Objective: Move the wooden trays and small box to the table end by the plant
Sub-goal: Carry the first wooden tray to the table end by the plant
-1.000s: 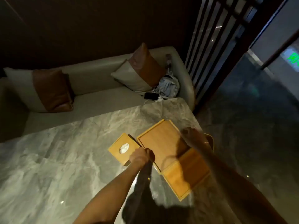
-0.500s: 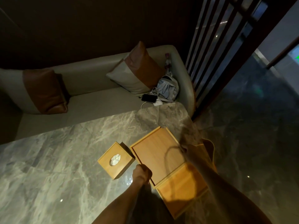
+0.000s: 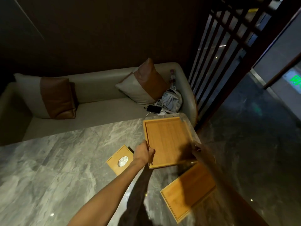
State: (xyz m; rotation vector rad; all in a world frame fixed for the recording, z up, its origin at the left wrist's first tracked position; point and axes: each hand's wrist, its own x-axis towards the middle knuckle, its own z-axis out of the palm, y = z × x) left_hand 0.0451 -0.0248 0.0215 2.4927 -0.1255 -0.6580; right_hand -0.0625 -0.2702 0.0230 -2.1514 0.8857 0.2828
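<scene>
Both my hands hold a large wooden tray (image 3: 167,141) above the far right corner of the marble table (image 3: 65,160). My left hand (image 3: 144,152) grips its near left rim and my right hand (image 3: 199,151), dim and blurred, grips its near right rim. A second wooden tray (image 3: 189,191) lies flat on the table below it, near the right edge. Just left of my left hand sits a small square wooden box (image 3: 120,159) with a round white opening in its top. No plant shows in the head view.
A beige sofa (image 3: 97,101) runs behind the table, with two brown-and-cream cushions (image 3: 53,97). A phone (image 3: 154,108) and a grey bag (image 3: 171,100) lie at its right end. A dark slatted screen (image 3: 216,62) stands to the right, over dark floor.
The upper tray has come off the lower one and moved away from me toward the table's far right corner. The lower tray now lies fully uncovered. The box has not moved.
</scene>
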